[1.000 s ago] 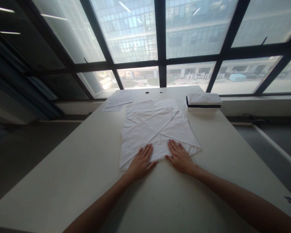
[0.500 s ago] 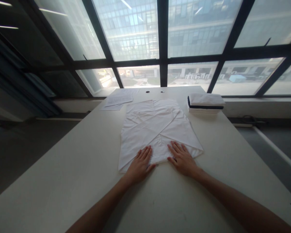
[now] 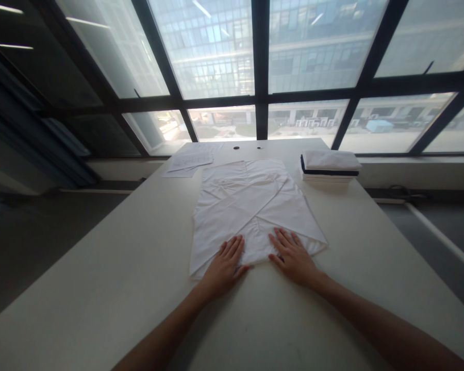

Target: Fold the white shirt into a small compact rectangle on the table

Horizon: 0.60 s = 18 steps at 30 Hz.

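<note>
A white garment [image 3: 247, 206] lies spread on the pale table [image 3: 100, 268], its two sides folded inward so they cross in the middle. My left hand [image 3: 224, 265] rests flat on the garment's near edge, fingers stretched out and holding nothing. Beside it, my right hand [image 3: 293, 256] also lies flat on the near edge with its fingers spread. A narrow strip of cloth shows between the two hands.
A stack of folded white and dark cloths [image 3: 330, 165] sits at the table's far right. Sheets of paper [image 3: 189, 161] lie at the far left. Two small round holes [image 3: 236, 148] mark the tabletop's far end. Large windows rise behind the table.
Both hands have stayed flat on the garment's near edge. The view has shifted slightly, so the hands and cloth sit a little lower in the picture.
</note>
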Available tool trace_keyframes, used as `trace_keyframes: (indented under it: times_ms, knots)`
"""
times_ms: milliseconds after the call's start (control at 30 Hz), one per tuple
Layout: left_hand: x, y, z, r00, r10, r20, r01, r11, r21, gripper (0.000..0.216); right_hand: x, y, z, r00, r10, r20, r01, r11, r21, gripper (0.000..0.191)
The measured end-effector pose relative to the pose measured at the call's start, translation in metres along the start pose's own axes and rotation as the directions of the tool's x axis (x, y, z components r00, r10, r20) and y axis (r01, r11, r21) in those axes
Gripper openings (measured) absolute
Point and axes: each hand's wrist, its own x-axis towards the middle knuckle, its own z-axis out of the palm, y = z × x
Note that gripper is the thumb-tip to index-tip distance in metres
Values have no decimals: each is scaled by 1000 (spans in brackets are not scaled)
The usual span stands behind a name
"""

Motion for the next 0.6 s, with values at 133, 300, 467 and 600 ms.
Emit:
trace_keyframes:
  times_ms: [133, 300, 467, 600]
  knots:
    - [1, 0, -1, 999, -11, 34, 11, 1000, -11, 74, 0, -1, -1, 1000, 3, -1, -3, 1000, -1, 65]
    - [2, 1, -3, 998, -24, 61, 25, 999, -20, 74, 0, -2, -2, 1000, 4, -4, -4, 1000, -2, 64]
    - [1, 0, -5, 999, -5, 48, 5, 1000, -16, 75, 0, -2, -1, 1000, 2, -13, -2, 1000, -2, 64]
    - [0, 0, -6, 998, 12, 62, -11, 1000, -9, 77, 0, -2, 0, 1000, 2, -10, -2, 1000, -6, 64]
